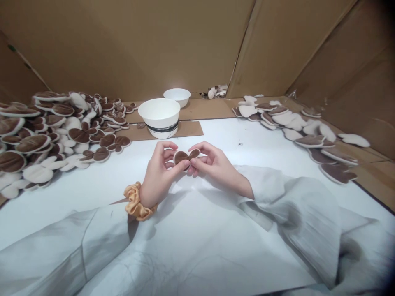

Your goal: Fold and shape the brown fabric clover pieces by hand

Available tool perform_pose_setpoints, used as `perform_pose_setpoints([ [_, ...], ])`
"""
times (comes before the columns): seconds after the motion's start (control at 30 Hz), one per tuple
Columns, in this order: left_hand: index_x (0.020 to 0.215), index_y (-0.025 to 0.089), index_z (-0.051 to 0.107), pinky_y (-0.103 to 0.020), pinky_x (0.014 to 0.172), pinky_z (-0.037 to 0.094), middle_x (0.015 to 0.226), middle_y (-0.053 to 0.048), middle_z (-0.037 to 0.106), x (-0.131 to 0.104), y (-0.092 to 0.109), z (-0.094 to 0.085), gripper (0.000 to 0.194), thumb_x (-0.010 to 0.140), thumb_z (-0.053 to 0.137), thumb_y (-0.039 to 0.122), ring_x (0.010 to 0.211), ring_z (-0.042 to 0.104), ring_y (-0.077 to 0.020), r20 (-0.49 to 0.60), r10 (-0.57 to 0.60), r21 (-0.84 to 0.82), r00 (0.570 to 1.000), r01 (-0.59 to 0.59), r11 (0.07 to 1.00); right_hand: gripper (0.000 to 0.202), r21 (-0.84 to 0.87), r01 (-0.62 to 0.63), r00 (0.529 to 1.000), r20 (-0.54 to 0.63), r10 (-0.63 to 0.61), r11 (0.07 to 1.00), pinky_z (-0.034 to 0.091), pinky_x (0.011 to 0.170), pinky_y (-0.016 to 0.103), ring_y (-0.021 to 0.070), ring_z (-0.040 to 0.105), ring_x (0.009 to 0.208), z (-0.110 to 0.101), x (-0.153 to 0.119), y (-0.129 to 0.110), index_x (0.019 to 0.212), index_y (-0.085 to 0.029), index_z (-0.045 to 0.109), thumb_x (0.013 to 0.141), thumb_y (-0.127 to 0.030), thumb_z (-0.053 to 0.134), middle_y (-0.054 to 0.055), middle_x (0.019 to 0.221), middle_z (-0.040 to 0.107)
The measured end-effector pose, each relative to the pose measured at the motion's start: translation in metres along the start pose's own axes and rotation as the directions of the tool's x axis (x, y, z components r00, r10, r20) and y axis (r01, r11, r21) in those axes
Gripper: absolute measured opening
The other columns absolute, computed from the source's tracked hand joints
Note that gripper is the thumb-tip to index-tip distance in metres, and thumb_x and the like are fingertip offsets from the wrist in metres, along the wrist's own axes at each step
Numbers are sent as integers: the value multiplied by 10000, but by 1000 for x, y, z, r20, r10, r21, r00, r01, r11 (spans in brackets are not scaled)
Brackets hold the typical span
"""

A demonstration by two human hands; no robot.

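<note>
Between my two hands is a small brown plush piece (182,156) with a white edge and rounded lobes. My left hand (163,170) pinches its left part with thumb and fingers. On its right side, my right hand (212,162) grips it with the thumb in front, near the narrow middle. The piece is held up above the white tabletop (197,230), brown face toward me. Fingers cover part of its lower edge. A white bowl (159,111) with dark thread wound around it stands just beyond my left hand.
A big heap of brown-and-white plush pieces (33,144) lies at the left. Flatter pieces (290,119) spread along the right. Behind the thread-wrapped bowl stands a smaller white bowl (177,96), with scraps (217,91) near the back. Cardboard walls (129,45) enclose the table.
</note>
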State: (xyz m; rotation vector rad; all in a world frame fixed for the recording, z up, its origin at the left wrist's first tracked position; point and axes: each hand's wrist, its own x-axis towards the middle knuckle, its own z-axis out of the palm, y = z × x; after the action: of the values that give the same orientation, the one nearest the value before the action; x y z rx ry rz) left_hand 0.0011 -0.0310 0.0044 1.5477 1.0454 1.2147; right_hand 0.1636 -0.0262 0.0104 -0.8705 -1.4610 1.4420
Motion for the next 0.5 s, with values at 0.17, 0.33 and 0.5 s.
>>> perform_pose_setpoints([
  [0.17, 1040, 162, 501, -250, 704, 476, 856, -30, 605, 1, 0, 0, 326, 761, 616, 285, 798, 593, -141, 63, -66, -16, 996, 68, 998, 188, 15, -14, 1000, -12, 14, 1000, 472, 556, 252, 100, 592, 598, 0, 0, 0, 885, -163, 494, 771, -249, 616, -17, 724, 563],
  [0.33, 1002, 136, 574, -251, 673, 481, 822, -31, 620, 1, 2, 1, 298, 757, 621, 300, 716, 589, -130, 98, -153, -81, 983, 161, 984, 210, 45, -42, 997, -67, 45, 998, 473, 534, 250, 120, 600, 595, -1, 2, 4, 803, -138, 521, 749, -300, 644, 0, 638, 584],
  [0.5, 944, 122, 584, -234, 629, 471, 748, -15, 616, 2, 6, 2, 264, 741, 638, 282, 659, 575, -116, 73, -175, -137, 982, 183, 974, 216, 60, -60, 992, -104, 66, 996, 458, 475, 235, 111, 579, 526, 0, 3, 0, 809, -130, 535, 742, -301, 647, -3, 612, 585],
])
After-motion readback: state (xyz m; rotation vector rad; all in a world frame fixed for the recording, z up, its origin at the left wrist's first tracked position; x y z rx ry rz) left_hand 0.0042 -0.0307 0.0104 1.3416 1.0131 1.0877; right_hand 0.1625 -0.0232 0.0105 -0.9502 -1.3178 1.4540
